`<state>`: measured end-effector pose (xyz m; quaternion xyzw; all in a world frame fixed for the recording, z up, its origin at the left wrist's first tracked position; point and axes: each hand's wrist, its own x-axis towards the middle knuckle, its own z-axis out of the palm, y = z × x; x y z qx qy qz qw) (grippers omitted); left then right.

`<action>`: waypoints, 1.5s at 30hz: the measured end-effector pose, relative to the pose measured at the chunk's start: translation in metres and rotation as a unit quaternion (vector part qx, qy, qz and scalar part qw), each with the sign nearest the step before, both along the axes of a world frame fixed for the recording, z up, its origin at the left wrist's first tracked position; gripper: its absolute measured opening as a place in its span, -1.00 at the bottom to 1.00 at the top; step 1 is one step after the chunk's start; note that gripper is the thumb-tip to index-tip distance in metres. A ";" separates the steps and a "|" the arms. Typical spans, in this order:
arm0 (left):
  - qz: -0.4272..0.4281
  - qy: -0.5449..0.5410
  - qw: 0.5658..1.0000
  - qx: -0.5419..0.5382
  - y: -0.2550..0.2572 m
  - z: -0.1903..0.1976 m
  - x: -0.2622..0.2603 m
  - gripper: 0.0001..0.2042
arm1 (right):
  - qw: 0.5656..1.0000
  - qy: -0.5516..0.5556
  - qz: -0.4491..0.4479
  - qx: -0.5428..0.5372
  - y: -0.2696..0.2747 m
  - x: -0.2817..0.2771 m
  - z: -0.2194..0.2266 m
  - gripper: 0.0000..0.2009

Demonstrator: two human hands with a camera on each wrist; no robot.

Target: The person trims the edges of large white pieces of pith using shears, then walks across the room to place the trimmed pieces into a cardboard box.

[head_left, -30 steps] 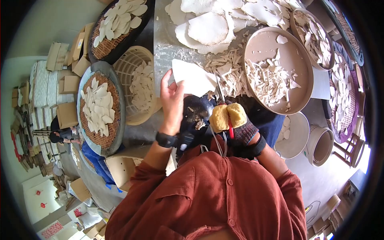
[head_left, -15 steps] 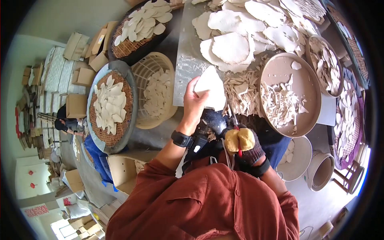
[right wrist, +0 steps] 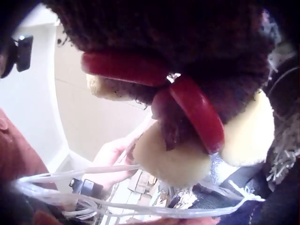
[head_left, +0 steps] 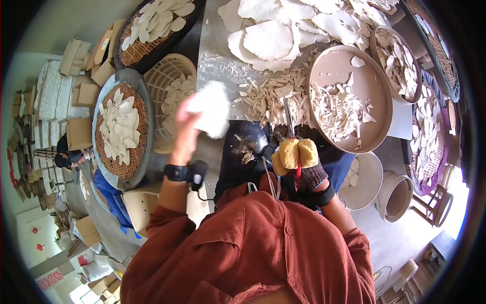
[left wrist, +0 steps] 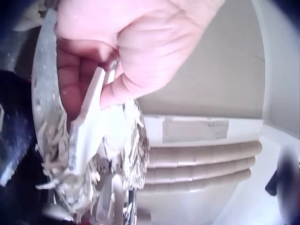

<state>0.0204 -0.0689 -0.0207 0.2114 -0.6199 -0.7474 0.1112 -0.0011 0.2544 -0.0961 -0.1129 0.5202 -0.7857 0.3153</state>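
The head view shows, far left, a coarse woven tray (head_left: 137,148) of smooth, pale ovals (head_left: 121,121), then a latticed plastic basket (head_left: 154,83). The bare left hand (head_left: 186,129) pinches a thin, flat white slice (head_left: 211,111) between thumb and fingers near the metal tabletop's (head_left: 215,61) corner. Jagged strips (head_left: 283,96) lie rightward. Red-handled shears (head_left: 289,119) with spongy yellow padding (head_left: 291,153) sit gripped by the knit-gloved right hand (head_left: 311,176), fingers curled round. A shallow round pan (head_left: 377,131) follows.

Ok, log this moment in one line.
Left hand: holds white piece; Right hand: grips red-handled scissors; Piece: apart from scissors; Scraps: on table, in tray
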 end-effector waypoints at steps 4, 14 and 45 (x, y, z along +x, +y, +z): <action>0.360 0.160 0.912 -0.117 -0.084 0.006 0.027 -0.65 | 0.984 -0.130 0.059 -0.107 0.007 0.005 0.008 -0.75; -0.275 -0.145 0.819 -0.482 0.110 0.013 -0.116 -0.83 | 0.990 -0.066 0.102 0.065 -0.028 0.009 0.084 -0.80; -0.144 -0.013 0.989 0.036 0.090 0.008 -0.072 -0.80 | 0.990 0.073 -0.001 0.123 -0.012 0.003 0.069 -0.87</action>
